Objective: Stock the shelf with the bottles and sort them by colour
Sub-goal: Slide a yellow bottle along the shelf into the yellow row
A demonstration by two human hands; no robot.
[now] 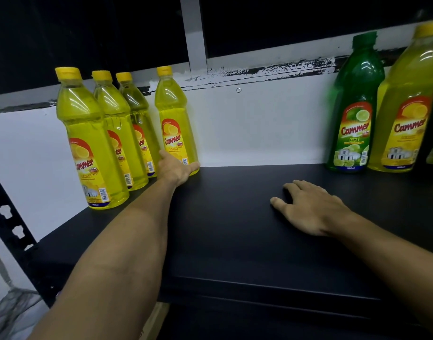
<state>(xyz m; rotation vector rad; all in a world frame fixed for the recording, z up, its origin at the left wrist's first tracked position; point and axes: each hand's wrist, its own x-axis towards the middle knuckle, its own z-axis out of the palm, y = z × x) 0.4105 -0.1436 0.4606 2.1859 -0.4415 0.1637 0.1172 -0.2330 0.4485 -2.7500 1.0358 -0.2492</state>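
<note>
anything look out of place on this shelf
Yes: the yellow bottle at far right stands beside the green bottle, apart from the four yellow bottles at left, so the colours are mixed. The paint along the back rail is chipped.

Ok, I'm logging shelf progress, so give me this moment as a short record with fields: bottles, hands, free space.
left group: four yellow lemon bottles standing upright against the white back panel
right group: one green lime bottle beside a yellow lemon bottle
left hand: touching the base of the fourth yellow bottle
right hand: flat on the black shelf, holding nothing
free space: middle of the shelf
</note>
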